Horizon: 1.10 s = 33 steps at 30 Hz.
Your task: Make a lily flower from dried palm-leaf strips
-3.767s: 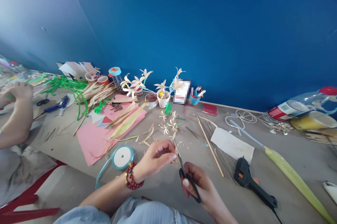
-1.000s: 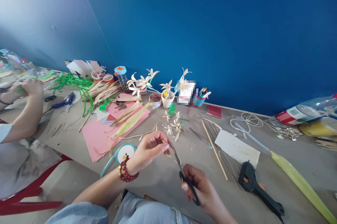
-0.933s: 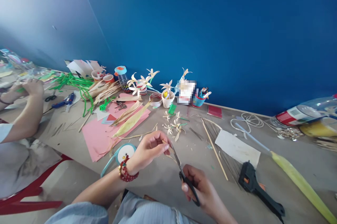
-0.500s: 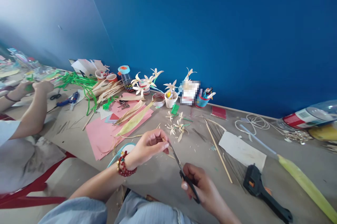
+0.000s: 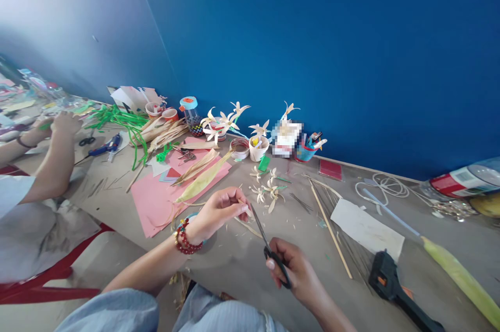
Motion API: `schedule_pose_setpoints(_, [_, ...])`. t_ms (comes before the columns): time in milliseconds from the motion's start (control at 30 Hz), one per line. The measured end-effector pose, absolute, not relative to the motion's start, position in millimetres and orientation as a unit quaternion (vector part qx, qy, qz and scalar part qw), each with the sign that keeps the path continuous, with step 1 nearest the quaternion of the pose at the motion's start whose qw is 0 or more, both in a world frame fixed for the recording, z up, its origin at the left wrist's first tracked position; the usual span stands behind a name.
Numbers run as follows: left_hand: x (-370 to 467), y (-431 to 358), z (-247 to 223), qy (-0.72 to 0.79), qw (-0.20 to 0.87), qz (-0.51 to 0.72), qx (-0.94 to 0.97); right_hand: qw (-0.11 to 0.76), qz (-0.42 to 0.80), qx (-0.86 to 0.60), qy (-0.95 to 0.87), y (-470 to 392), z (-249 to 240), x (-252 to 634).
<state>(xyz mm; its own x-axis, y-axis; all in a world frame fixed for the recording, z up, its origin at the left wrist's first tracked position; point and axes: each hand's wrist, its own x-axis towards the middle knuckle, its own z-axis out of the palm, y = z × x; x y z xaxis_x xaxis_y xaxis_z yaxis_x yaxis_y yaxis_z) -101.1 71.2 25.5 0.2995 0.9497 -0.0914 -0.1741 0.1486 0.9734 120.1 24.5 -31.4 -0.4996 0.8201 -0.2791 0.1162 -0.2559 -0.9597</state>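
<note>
The person's left hand (image 5: 222, 212), its wrist circled by a bracelet of dark red beads (image 5: 185, 238), was pinching a small, pale, dry strip of plant husk (image 5: 249, 212) between thumb and fingertips, the other fingers curled in. The strip was held up above the grey tabletop (image 5: 234, 280), in front of the person. The right hand (image 5: 291, 264) was wrapped round a pair of scissors with black handles and slim metal blades (image 5: 268, 251), the points aimed up at the strip and the blades lying almost together. Whether metal touched husk was too fine to tell, as was whether the longer pale strip (image 5: 250, 229) below the fingers was joined to the held piece.

The step in hand looked like trimming or shaping the husk, with the cut seemingly unfinished. The next move seemed to call for a firm pinch on the left, the fingertips well back from the blades, and a short, controlled snip on the right, since so thin a piece could easily bend or split.

Just beyond the hands lay a cluster of small cream flowers with narrow petals (image 5: 271, 186). To their left, a long yellow-green husk (image 5: 203, 181) rested on flat pink paper sheets (image 5: 146, 207), and a black glue gun (image 5: 385, 275) lay to the right of the scissors
</note>
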Motion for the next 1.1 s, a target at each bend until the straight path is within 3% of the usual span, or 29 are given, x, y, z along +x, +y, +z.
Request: schedule_pose_setpoints(1100, [-58.7, 58.4, 25.2, 0.401, 0.655, 0.464, 0.441, 0.299, 0.680, -0.415, -0.525, 15.9, -16.1, 138.1])
